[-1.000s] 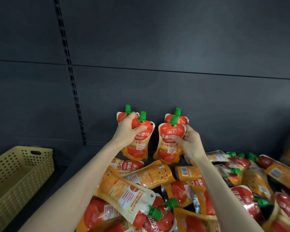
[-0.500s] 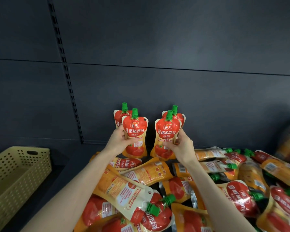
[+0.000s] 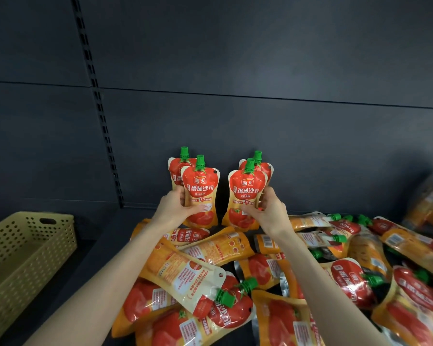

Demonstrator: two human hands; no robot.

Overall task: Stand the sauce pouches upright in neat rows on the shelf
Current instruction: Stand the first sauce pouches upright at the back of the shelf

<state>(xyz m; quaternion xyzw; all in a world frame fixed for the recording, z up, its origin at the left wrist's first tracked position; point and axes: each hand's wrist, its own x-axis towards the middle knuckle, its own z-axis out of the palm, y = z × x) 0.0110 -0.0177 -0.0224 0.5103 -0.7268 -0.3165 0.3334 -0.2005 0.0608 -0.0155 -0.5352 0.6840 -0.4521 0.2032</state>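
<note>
Red-and-orange tomato sauce pouches with green caps stand upright near the dark back wall. My left hand [image 3: 179, 208] grips the left front pouch [image 3: 201, 189] at its lower left edge, with another upright pouch [image 3: 176, 168] just behind it. My right hand [image 3: 268, 212] grips the right front pouch [image 3: 245, 196] at its lower right, and a second upright pouch [image 3: 263, 167] stands behind that one. A heap of pouches [image 3: 210, 278] lies flat on the shelf in front and to the right.
A yellow perforated basket [image 3: 18, 248] sits at the left on the dark shelf [image 3: 105, 248]. A slotted upright rail [image 3: 99, 108] runs down the back wall. More lying pouches [image 3: 410, 245] spread to the right edge.
Both hands slid from the pouches' tops down to their lower edges, and the two front pouches now face forward, straighter and upright.
</note>
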